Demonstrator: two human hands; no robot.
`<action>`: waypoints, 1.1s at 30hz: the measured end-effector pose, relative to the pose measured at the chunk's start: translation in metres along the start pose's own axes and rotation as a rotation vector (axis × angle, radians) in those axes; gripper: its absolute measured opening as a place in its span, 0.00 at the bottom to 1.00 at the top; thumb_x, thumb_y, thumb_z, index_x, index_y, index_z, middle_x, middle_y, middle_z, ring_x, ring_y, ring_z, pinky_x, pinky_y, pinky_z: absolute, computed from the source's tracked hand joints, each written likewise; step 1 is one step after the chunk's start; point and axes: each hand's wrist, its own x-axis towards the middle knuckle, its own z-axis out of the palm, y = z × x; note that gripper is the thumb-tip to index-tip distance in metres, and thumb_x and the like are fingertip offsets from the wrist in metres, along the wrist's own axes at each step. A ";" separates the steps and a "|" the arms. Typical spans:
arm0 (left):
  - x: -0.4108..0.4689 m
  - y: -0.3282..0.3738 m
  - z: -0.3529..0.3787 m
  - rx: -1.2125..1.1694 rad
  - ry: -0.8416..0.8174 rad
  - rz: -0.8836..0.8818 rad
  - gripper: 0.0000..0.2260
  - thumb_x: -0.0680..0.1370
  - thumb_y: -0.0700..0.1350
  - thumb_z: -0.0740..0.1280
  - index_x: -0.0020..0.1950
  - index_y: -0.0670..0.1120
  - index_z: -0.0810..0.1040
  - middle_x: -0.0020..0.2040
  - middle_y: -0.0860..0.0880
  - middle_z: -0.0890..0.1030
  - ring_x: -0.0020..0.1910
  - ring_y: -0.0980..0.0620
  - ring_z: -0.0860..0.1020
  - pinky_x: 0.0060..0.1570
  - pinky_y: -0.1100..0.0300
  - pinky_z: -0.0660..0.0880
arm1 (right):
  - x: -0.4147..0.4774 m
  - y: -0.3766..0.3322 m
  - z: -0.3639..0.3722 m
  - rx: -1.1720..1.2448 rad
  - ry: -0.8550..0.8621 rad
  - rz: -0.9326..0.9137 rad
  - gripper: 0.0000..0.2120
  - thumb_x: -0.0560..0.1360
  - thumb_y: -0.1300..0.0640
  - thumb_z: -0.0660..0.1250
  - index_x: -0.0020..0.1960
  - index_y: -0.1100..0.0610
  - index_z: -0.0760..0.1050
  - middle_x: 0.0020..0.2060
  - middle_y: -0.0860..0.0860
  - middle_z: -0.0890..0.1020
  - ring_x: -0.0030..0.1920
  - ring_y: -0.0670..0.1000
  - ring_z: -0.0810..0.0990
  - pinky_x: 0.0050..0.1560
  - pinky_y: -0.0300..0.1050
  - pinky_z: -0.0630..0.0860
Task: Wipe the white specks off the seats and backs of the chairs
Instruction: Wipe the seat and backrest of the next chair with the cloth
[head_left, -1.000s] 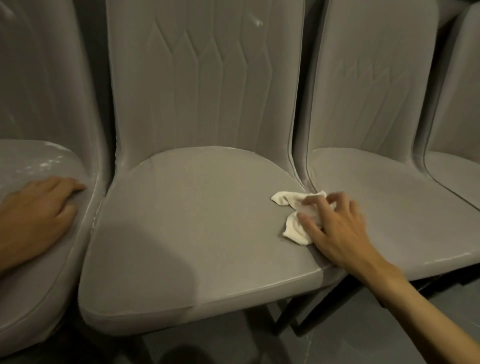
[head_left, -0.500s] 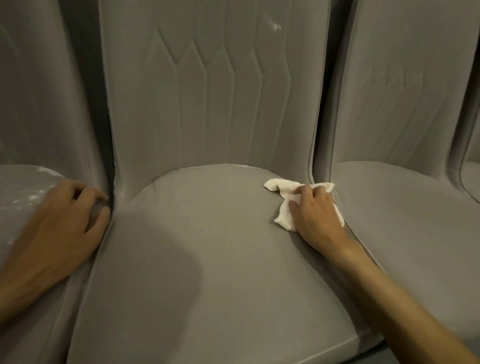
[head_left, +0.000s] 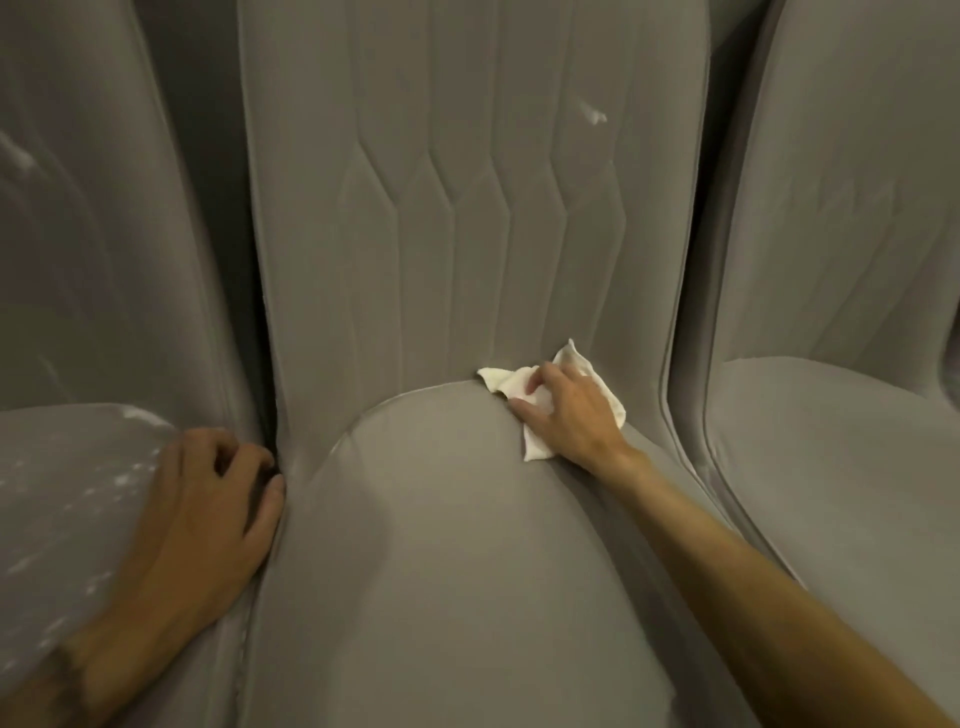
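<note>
Three grey padded chairs stand side by side. My right hand (head_left: 569, 415) presses a crumpled white cloth (head_left: 540, 402) onto the back right of the middle chair's seat (head_left: 441, 545), where the seat meets the stitched back (head_left: 467, 208). A white speck (head_left: 592, 114) shows high on the right of that back. My left hand (head_left: 202, 509) rests with curled fingers on the right edge of the left chair's seat (head_left: 62, 499), which is scattered with white specks.
The right chair's seat (head_left: 841, 467) and back (head_left: 841, 182) lie just beyond a narrow gap beside my right arm. A dark gap (head_left: 208, 156) separates the left and middle chair backs. A white smear (head_left: 21, 156) marks the left chair's back.
My right hand has slid the cloth from the seat's right front edge back to the seam under the backrest. My left hand moved along the left seat's edge, and the view came closer.
</note>
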 end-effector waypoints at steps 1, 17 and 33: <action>0.000 0.001 -0.001 -0.002 -0.004 -0.002 0.18 0.78 0.54 0.59 0.51 0.41 0.79 0.49 0.43 0.68 0.47 0.41 0.68 0.48 0.44 0.68 | -0.002 0.006 -0.002 0.004 0.003 -0.005 0.18 0.74 0.39 0.70 0.51 0.53 0.75 0.63 0.56 0.76 0.65 0.56 0.73 0.60 0.47 0.68; -0.004 -0.005 0.003 -0.003 -0.038 -0.009 0.16 0.77 0.53 0.60 0.53 0.43 0.79 0.51 0.42 0.71 0.49 0.40 0.70 0.51 0.44 0.69 | 0.014 -0.020 0.022 0.026 0.060 0.011 0.09 0.76 0.44 0.66 0.51 0.49 0.77 0.57 0.49 0.78 0.63 0.52 0.74 0.57 0.51 0.70; -0.006 -0.003 0.007 -0.008 -0.005 -0.008 0.14 0.77 0.53 0.60 0.54 0.45 0.77 0.52 0.44 0.68 0.50 0.44 0.67 0.47 0.47 0.71 | 0.012 -0.029 0.022 0.031 0.032 0.018 0.10 0.78 0.51 0.68 0.54 0.57 0.76 0.63 0.59 0.74 0.65 0.60 0.72 0.63 0.50 0.67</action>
